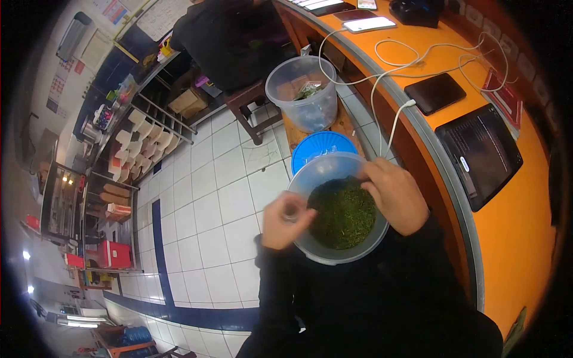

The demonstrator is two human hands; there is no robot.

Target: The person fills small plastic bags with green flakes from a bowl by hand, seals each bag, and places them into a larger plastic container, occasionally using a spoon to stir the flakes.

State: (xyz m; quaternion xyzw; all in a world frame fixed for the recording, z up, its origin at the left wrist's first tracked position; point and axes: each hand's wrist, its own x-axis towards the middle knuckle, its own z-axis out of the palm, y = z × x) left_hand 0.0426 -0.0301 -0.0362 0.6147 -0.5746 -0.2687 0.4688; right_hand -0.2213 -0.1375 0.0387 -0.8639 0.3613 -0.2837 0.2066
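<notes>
Head view: translucent tub (340, 261) at the wearer's lap, against dark clothing, mouth facing up; chopped green leaves (346, 218) inside, spread across the bottom. Left hand (286, 221) at the tub's left rim, blurred, fingers curled toward the thumb; cannot tell how far its grip is closed or whether anything is in it. Right hand (395, 194) over the right rim, fingers bent inward above the leaves; state of its grip also cannot be told, fingertips partly hidden. Just beyond the tub, a blue lid (313, 146), partly covered by the near rim area. Past that, a second clear tub (310, 113) on a wooden surface (351, 128), some green stems inside. Beside it, a wooden stool (253, 122) with a person in dark clothes (218, 45). To the right, orange desk (507, 250) bearing a tablet (480, 155), a dark phone (436, 93), a white phone (370, 24) and loose white cables (391, 71). White floor tiles (209, 227) to the left.
</notes>
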